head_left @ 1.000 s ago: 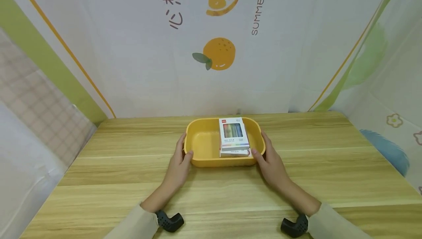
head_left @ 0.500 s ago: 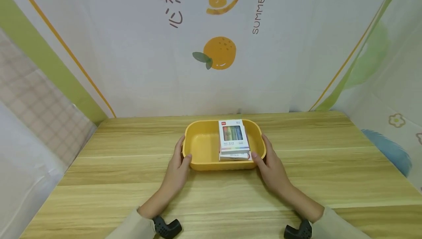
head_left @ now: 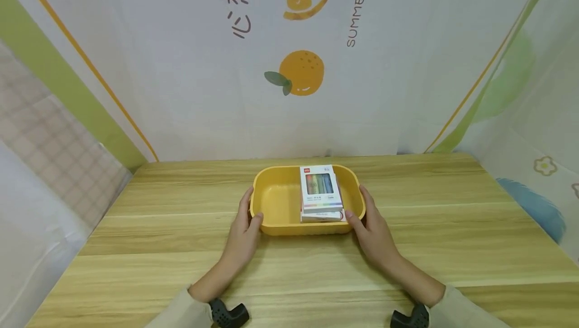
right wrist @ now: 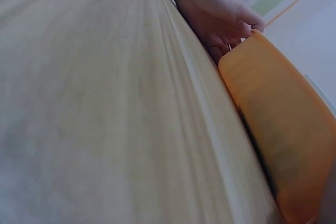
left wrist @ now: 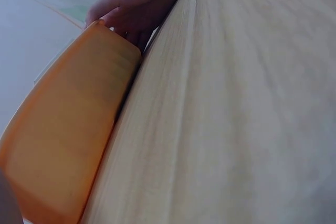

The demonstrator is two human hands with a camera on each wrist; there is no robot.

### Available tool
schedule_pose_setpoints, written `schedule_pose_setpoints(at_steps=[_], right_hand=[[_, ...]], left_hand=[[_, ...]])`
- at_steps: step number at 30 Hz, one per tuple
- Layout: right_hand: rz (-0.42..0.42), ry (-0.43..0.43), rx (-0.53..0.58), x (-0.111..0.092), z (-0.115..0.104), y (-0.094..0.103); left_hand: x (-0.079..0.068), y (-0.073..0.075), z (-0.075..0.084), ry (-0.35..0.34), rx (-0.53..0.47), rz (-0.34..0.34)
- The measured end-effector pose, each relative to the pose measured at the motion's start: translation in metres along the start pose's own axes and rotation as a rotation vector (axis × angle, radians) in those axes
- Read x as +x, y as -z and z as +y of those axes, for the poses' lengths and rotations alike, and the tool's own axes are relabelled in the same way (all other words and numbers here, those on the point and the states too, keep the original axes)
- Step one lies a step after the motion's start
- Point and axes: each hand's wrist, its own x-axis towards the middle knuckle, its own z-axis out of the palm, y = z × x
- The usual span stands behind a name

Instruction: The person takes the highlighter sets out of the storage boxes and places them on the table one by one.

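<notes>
- The yellow tray (head_left: 294, 229) is near the middle of the desk's far edge, its long sides roughly parallel to that edge; both wrist views show its base close to the desk (head_left: 307, 278), with dark shadow along it.
- In the tray's right half, a white upper box (head_left: 321, 187) with a window of coloured contents lies on a white lower box (head_left: 322, 216), whose near end shows by the tray's near rim.
- The left hand (head_left: 242, 237) grasps the tray's left end, thumb at the near left corner of the rim, fingers round the outer wall.
- The right hand (head_left: 373, 232) grasps the right end likewise, thumb at the near right corner.
- Pale sleeves (head_left: 183, 310) and black wrist devices (head_left: 231, 314) show at the desk's near side.
- Beyond the far edge hangs a white cloth (head_left: 181, 82) printed with an orange (head_left: 301, 73).
</notes>
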Motion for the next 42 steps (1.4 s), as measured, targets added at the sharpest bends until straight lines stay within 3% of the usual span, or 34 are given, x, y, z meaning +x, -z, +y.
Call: schedule_pose_setpoints(at_steps=[42], right_hand=[[0.023,0.039,0.041,-0.002,-0.0009,0.0011]], left_hand=[[-0.0051,0.0001,0.0006,0.002,-0.041,0.025]])
